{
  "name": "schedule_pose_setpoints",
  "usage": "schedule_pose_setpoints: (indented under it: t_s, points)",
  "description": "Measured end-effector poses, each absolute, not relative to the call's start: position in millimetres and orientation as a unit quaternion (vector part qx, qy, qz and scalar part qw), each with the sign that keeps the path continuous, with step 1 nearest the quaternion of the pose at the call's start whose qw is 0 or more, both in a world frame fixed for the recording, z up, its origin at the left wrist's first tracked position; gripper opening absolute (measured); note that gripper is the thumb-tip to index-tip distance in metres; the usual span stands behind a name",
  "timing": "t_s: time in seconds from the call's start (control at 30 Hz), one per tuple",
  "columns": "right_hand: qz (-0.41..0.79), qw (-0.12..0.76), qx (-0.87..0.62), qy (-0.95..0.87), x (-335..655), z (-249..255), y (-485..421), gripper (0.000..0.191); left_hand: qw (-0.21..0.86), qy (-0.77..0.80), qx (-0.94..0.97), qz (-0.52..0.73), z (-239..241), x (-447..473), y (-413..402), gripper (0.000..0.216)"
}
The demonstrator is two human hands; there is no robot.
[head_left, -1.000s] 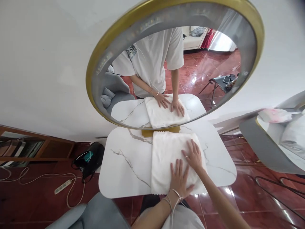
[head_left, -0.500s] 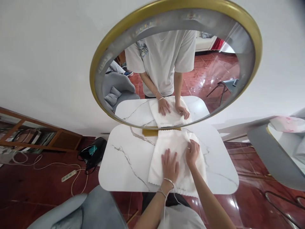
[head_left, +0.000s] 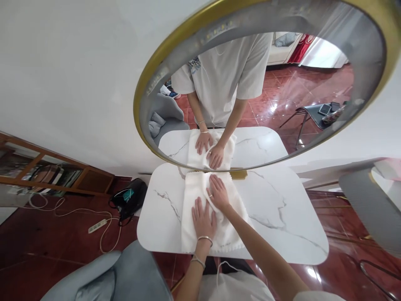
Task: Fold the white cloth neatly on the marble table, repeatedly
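**Both palms flat on the white cloth**

The round mirror (head_left: 369, 50) with its gold rim fills the wall ahead of me and shows my own arms and the cloth from the far side. Below it stands the white marble counter (head_left: 282, 209), veined in grey, on a glossy red tiled floor (head_left: 46, 251). A grey chair (head_left: 125, 276) sits against the counter's near left corner. A low wooden shelf (head_left: 46, 175) runs along the wall at my left, with a black bag (head_left: 128, 198) and a white power strip (head_left: 97, 226) on the floor beside the counter.

On the counter's left half lies the white cloth (head_left: 191, 225), folded into a long strip that reaches from the mirror's foot to the near edge, its near hem slightly over the edge.

My left hand (head_left: 203, 219) lies on the cloth's middle, fingers spread, its grip open and clasping nothing; bracelets circle that wrist. My right hand (head_left: 217, 194) lies just beyond it, touching it, also flat and open on the cloth, with a ring on one finger.
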State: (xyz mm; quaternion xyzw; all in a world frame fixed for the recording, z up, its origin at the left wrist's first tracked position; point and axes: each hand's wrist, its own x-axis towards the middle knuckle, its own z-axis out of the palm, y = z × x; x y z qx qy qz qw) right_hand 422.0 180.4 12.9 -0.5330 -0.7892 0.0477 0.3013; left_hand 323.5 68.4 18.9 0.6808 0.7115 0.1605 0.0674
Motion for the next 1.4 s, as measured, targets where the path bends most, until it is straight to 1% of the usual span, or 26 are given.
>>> schedule_pose_setpoints:
  t_s: [0.07, 0.13, 0.27, 0.4, 0.5, 0.6, 0.8, 0.93, 1.03, 1.13, 1.2, 1.3, 1.4]
  points:
    - [0.063, 0.257, -0.517, -0.814, 397.4, 15.6, 181.2, 0.057, 0.047, 0.728, 0.664, 0.161, 18.8, 303.3, 63.5, 0.048]
    - [0.075, 0.230, -0.508, -0.827, 375.6, 17.1, 183.5, 0.059, 0.028, 0.738, 0.655, 0.159, 19.1, 281.7, 57.5, 0.049]
    - [0.085, 0.225, -0.508, -0.827, 354.6, 15.4, 190.4, 0.045, 0.034, 0.687, 0.712, 0.142, 22.7, 248.4, 44.4, 0.054]
    - [0.069, 0.250, -0.514, -0.818, 374.7, 13.5, 191.9, 0.041, 0.053, 0.629, 0.769, 0.103, 26.8, 245.8, 38.6, 0.063]
    - [0.046, 0.260, -0.507, -0.821, 406.6, 13.4, 184.9, 0.040, 0.064, 0.596, 0.796, 0.084, 26.4, 261.0, 41.8, 0.070]
    - [0.020, 0.256, -0.541, -0.801, 442.5, 11.5, 171.0, 0.041, 0.077, 0.550, 0.827, 0.085, 24.8, 280.9, 47.3, 0.074]
    - [-0.030, 0.223, -0.664, -0.713, 502.9, 3.8, 145.4, 0.061, 0.095, 0.491, 0.860, 0.098, 24.3, 322.1, 53.5, 0.071]
    - [-0.049, 0.218, -0.689, -0.690, 531.9, -0.1, 151.9, 0.064, 0.104, 0.498, 0.853, 0.117, 20.4, 351.4, 60.0, 0.072]
    - [-0.048, 0.221, -0.673, -0.704, 553.7, -2.7, 168.2, 0.063, 0.102, 0.535, 0.827, 0.141, 17.6, 372.5, 78.7, 0.060]
    - [-0.041, 0.220, -0.649, -0.727, 574.6, -4.7, 187.2, 0.058, 0.054, 0.577, 0.797, 0.170, 20.5, 391.8, 114.9, 0.049]
    - [-0.035, 0.215, -0.630, -0.745, 587.5, -4.8, 197.8, 0.054, 0.020, 0.556, 0.811, 0.180, 25.5, 404.7, 144.3, 0.050]
    - [-0.027, 0.212, -0.603, -0.769, 607.6, -3.0, 206.7, 0.047, -0.002, 0.491, 0.856, 0.162, 31.6, 425.9, 180.8, 0.053]
    - [-0.024, 0.214, -0.601, -0.769, 630.0, -0.6, 207.4, 0.042, -0.022, 0.495, 0.857, 0.141, 29.0, 447.6, 193.1, 0.057]
